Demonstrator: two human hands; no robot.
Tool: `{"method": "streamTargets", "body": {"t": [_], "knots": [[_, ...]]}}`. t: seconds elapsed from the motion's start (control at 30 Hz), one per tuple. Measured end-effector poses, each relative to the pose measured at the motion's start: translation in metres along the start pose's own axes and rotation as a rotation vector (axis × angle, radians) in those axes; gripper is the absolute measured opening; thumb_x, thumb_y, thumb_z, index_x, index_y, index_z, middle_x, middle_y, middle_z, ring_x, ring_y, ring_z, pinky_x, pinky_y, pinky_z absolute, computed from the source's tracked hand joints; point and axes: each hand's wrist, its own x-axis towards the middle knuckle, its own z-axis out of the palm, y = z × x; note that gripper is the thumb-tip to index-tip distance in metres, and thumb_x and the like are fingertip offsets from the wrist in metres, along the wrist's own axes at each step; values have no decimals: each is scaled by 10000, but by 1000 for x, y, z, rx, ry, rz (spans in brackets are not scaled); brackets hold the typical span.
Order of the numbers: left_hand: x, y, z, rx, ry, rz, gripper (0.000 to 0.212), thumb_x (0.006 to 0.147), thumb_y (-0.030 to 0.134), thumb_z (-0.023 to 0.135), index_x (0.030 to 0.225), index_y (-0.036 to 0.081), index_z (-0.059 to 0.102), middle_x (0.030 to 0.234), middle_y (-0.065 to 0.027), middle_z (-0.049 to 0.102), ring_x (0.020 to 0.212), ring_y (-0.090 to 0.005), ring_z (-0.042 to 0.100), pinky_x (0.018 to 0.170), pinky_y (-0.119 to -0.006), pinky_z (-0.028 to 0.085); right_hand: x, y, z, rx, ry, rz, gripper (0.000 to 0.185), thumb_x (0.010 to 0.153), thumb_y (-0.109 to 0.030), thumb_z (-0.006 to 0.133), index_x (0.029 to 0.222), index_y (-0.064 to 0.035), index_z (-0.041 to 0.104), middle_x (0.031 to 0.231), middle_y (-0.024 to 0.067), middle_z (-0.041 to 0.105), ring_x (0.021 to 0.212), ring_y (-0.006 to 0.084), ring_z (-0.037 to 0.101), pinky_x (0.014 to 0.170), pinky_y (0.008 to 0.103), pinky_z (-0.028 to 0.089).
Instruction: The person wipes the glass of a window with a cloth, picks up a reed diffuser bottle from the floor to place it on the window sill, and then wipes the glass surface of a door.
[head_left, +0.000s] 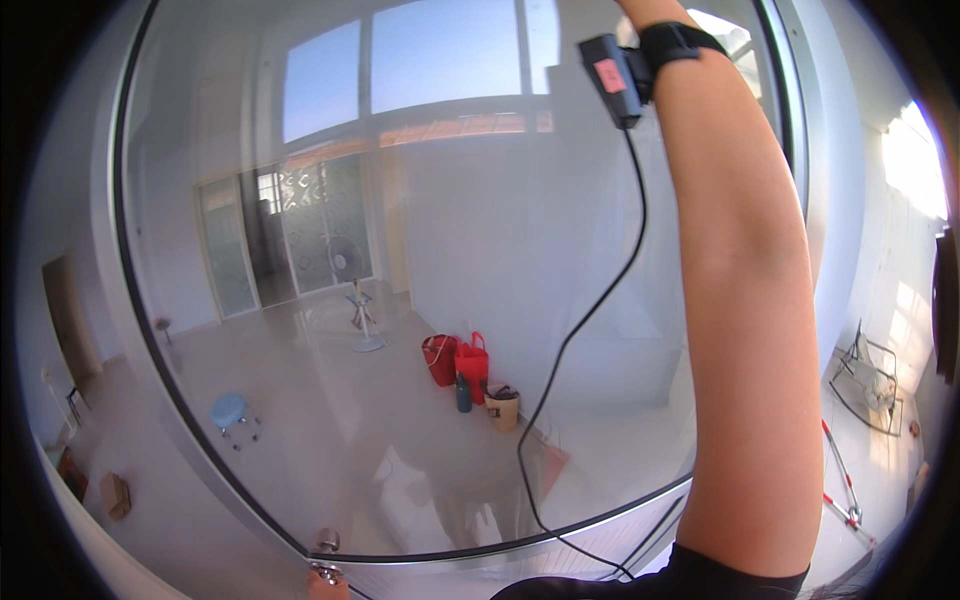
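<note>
My right arm stretches up along a large glass pane (480, 247), and its hand is cut off by the top edge. A black strap (679, 51) around that wrist carries a dark device (611, 81) with a pink label. From the device a black cable (559, 360) hangs down toward my dark sleeve (720, 574). Low on the left, a small part of my left hand (328, 589) shows at a shiny metal knob (327, 573) by the frame's corner. Its fingers cannot be made out. Another metal knob (328, 539) appears just above, against the glass.
A metal frame with a black seal (120, 225) borders the pane. Through or in the glass show a blue stool (229, 409), a standing fan (360, 300), red bags (471, 364) and a bottle (463, 394). Red-and-white poles (847, 480) and a rocking chair frame (870, 382) are at right.
</note>
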Motion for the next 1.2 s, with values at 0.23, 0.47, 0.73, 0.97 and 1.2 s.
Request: {"method": "streamTargets", "body": {"t": [0.23, 0.47, 0.73, 0.97, 1.2], "knots": [[34, -39, 50, -126, -112, 75, 531, 827, 339, 700, 1216, -4, 591, 1067, -234, 672, 977, -381, 653, 838, -471, 505, -164, 249, -68, -84, -25, 468, 510, 931, -392, 479, 1255, -7, 565, 1293, 260, 539, 1204, 458, 470, 1055, 490, 354], [25, 14, 14, 28, 128, 107, 374, 719, 195, 745, 1016, 21, 600, 956, -205, 684, 865, -390, 673, 743, -486, 536, -400, 189, -159, 159, -63, 401, 459, 941, -101, 517, 1384, -9, 437, 1330, 225, 499, 1260, 378, 464, 1076, 410, 332], [28, 33, 3, 39, 34, 137, 432, 750, 222, 727, 1106, 10, 604, 1015, -218, 682, 913, -401, 667, 767, -482, 535, -678, 133, -259, -39, -220, 955, 486, 975, -118, 483, 1417, 33, 347, 1353, 225, 465, 1248, 315, 457, 1064, 357, 318], [26, 27, 6, 93, 67, 135, 384, 762, 271, 703, 1029, 18, 596, 986, -207, 683, 893, -394, 666, 747, -483, 540, -740, -10, -279, -79, -247, 1497, 438, 995, -328, 497, 1039, 98, 583, 941, 195, 647, 879, 300, 602, 837, 374, 455], [31, 24, 8, 84, 18, 171, 400, 777, 304, 714, 1008, 11, 569, 975, -204, 682, 882, -390, 670, 755, -478, 546, -778, -183, -292, 221, -566, 1321, 358, 926, -86, 521, 1240, 84, 493, 1197, 241, 556, 1195, 404, 498, 1038, 416, 363]]}}
